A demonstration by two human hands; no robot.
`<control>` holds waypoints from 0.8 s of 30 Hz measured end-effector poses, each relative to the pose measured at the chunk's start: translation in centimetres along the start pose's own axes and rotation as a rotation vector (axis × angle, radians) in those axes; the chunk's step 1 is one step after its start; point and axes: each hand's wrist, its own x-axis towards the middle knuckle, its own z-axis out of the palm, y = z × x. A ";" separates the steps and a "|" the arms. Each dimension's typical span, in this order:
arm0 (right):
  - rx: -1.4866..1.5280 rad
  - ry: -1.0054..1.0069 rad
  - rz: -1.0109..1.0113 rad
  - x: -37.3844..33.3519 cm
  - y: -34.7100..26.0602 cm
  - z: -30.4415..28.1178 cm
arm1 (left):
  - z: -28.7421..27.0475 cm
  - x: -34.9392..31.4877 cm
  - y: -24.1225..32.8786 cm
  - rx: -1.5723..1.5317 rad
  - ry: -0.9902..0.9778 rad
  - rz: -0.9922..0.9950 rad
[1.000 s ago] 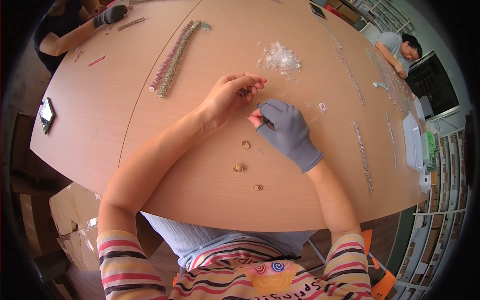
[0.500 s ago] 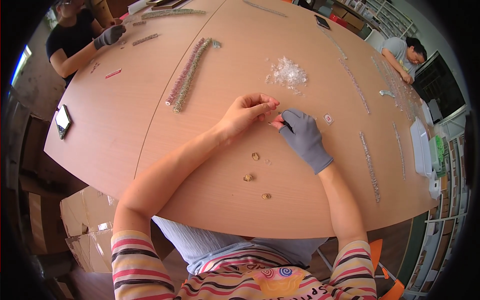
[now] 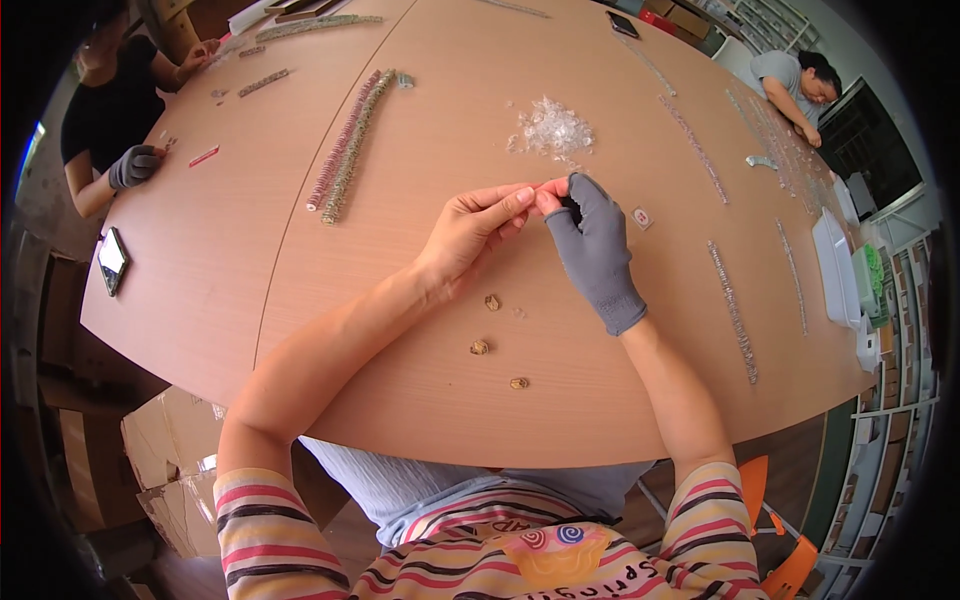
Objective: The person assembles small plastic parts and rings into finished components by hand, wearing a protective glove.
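Note:
My bare left hand (image 3: pixel 472 232) and my right hand (image 3: pixel 596 250), in a grey glove with bare fingertips, meet above the middle of the table (image 3: pixel 400 400). Thumbs and forefingers are pinched together at one spot; whatever lies between them is too small to make out. Just beyond the fingers spreads a pile of small clear plastic pieces (image 3: pixel 556 127). Closer to me lie a gold ring-like piece (image 3: pixel 492 302), another gold piece (image 3: pixel 480 347) and a third gold piece (image 3: pixel 519 383). A small square tag with a red mark (image 3: pixel 642 217) rests right of my gloved hand.
Long strung rods, one pink (image 3: pixel 343 140) and one green-gold (image 3: pixel 356 150), lie at left. A silver strand (image 3: pixel 733 312) and white trays (image 3: pixel 836 268) are at right. Phones lie at left (image 3: pixel 113 262) and far right (image 3: pixel 622 25). Co-workers sit at far left (image 3: pixel 112 105) and far right (image 3: pixel 790 90).
My two hands have come together, fingertips now touching; the right hand moved left and away from me. The left co-worker's gloved hand has dropped nearer the table edge. The view shifted slightly.

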 end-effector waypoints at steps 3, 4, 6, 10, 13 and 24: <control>0.170 -0.058 0.093 0.0 0.0 -0.1 | 0.1 -0.2 0.1 0.018 0.020 0.008; 0.170 -0.091 0.156 0.1 -0.6 -0.2 | 0.0 -0.1 0.0 0.014 0.017 0.002; 0.168 -0.124 0.222 0.3 -1.5 -0.7 | -0.5 0.0 -0.4 0.066 0.006 0.092; 0.132 -0.130 0.288 1.2 -0.9 -1.9 | -1.9 0.9 0.4 0.027 0.037 0.080; -0.106 -0.143 0.093 1.5 1.7 -3.2 | -2.4 2.0 0.9 -0.229 0.018 0.186; -0.195 -0.756 -0.342 -1.8 -1.9 -1.5 | -2.3 1.7 1.2 -0.204 0.145 0.126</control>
